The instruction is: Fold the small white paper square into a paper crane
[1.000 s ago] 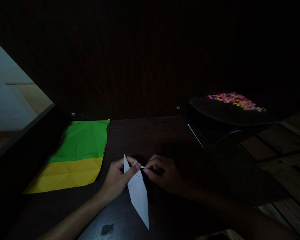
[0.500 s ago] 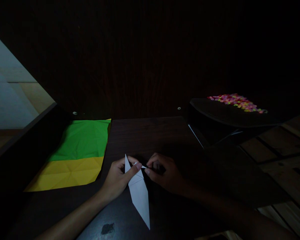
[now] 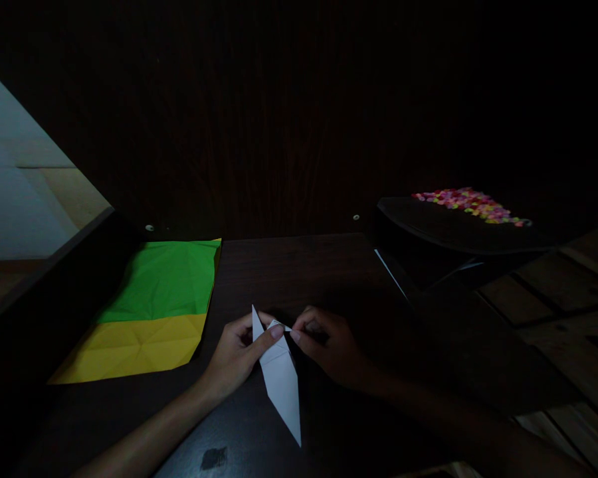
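A folded white paper (image 3: pixel 282 381) is held over the dark tabletop, with long points running toward me and away from me and a small pointed flap on its right. My left hand (image 3: pixel 239 345) grips its upper part, thumb on top and fingers behind. My right hand (image 3: pixel 329 338) pinches the tip of the small flap between thumb and forefinger. The paper's far side and some of the left fingers are hidden.
Creased green paper (image 3: pixel 167 279) and yellow paper (image 3: pixel 134 345) lie on the table (image 3: pixel 289 265) at left. A dark upright panel (image 3: pixel 259 133) stands behind. On the right, a dark surface bears a cluster of small colourful pieces (image 3: pixel 478 204).
The white paper has tilted slightly, its near point drawn up a little and to the right. Both hands keep their hold and have barely moved.
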`<action>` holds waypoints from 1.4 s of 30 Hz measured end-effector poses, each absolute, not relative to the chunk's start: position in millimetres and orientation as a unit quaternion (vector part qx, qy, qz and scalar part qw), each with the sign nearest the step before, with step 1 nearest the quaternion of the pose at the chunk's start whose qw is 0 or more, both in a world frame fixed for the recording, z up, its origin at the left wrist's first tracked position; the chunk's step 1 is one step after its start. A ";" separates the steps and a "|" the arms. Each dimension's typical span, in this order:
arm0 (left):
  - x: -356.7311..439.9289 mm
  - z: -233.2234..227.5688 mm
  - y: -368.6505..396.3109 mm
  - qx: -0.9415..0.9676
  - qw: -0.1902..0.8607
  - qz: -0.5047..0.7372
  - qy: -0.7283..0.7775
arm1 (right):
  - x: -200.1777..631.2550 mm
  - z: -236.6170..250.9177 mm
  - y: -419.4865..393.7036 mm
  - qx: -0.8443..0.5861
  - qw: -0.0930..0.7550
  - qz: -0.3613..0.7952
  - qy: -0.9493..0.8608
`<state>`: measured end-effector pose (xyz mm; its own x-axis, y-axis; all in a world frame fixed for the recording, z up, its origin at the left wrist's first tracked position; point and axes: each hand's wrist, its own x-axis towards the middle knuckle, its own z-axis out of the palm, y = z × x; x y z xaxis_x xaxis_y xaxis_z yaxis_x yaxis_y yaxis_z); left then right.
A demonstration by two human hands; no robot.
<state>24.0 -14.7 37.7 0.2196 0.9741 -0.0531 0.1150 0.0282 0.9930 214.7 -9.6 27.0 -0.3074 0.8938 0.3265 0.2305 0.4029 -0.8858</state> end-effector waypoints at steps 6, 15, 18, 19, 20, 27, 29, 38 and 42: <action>27.6 36.1 -15.0 0.515 0.614 0.398 0.446 | 215.6 27.0 -6.2 -0.431 0.470 0.401 -0.657; 25.4 35.3 -13.6 0.558 0.559 0.381 0.481 | 217.1 22.3 -2.4 -0.431 0.494 0.493 -0.573; 25.5 36.0 -13.6 0.564 0.558 0.377 0.479 | 216.7 23.1 -1.7 -0.412 0.479 0.525 -0.571; 25.6 35.9 -13.6 0.566 0.557 0.377 0.477 | 216.4 23.2 -1.5 -0.407 0.469 0.537 -0.572; 25.6 35.7 -13.6 0.569 0.555 0.378 0.474 | 216.2 23.2 -1.4 -0.401 0.457 0.548 -0.574; 22.9 31.4 -15.0 0.575 0.560 0.381 0.459 | 216.3 20.1 -1.6 -0.387 0.392 0.589 -0.591; 22.6 31.1 -15.7 0.577 0.560 0.379 0.458 | 216.7 19.1 -1.0 -0.388 0.385 0.592 -0.593; 26.1 34.3 -18.3 0.547 0.606 0.382 0.434 | 214.5 20.3 -3.0 -0.385 0.381 0.608 -0.581; 23.9 35.9 -18.8 0.556 0.593 0.383 0.439 | 214.6 22.2 -6.0 -0.373 0.375 0.594 -0.607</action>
